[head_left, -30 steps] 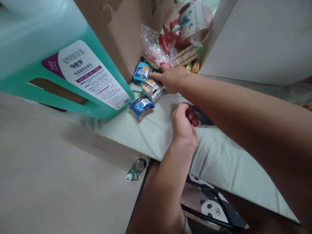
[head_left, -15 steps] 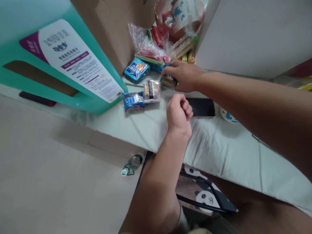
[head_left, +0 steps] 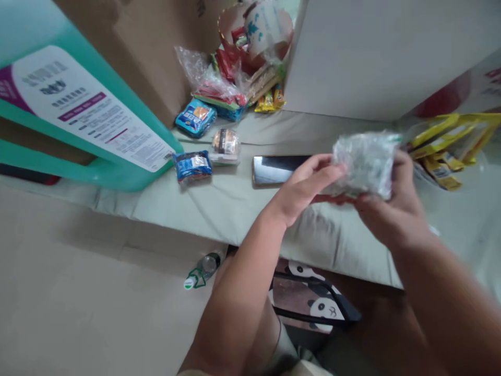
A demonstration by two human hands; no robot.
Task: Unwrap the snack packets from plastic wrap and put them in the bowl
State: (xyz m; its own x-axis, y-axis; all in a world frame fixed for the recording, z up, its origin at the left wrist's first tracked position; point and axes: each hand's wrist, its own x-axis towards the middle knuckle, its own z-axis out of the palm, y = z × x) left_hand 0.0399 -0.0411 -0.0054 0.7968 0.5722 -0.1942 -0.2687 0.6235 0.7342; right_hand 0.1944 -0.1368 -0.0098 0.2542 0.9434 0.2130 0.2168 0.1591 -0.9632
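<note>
A snack packet (head_left: 366, 163) in clear, shiny plastic is raised above the table between my two hands, blurred by motion. My right hand (head_left: 397, 209) grips its right side, with the thumb at the lower edge. At its left edge my left hand (head_left: 303, 189) is closed on it, thumb in front and some fingers behind. A strip of red shows under the packet; what it contains I cannot make out. Just behind my left hand lies a dark phone (head_left: 274, 169), partly covered by it.
Left of the phone lie a blue-wrapped snack (head_left: 192, 166), a clear-wrapped biscuit pack (head_left: 225, 146) and a light-blue pack (head_left: 195, 118). A big green jug (head_left: 129, 169) stands left. Behind are bagged snacks, a bowl and a patterned cup (head_left: 264, 30). Yellow packets (head_left: 446, 167) are at right.
My right hand has left the snacks at the back and moved right and nearer, carrying a packet. My left hand has risen from its fist and taken hold too. The view has shifted rightward.
</note>
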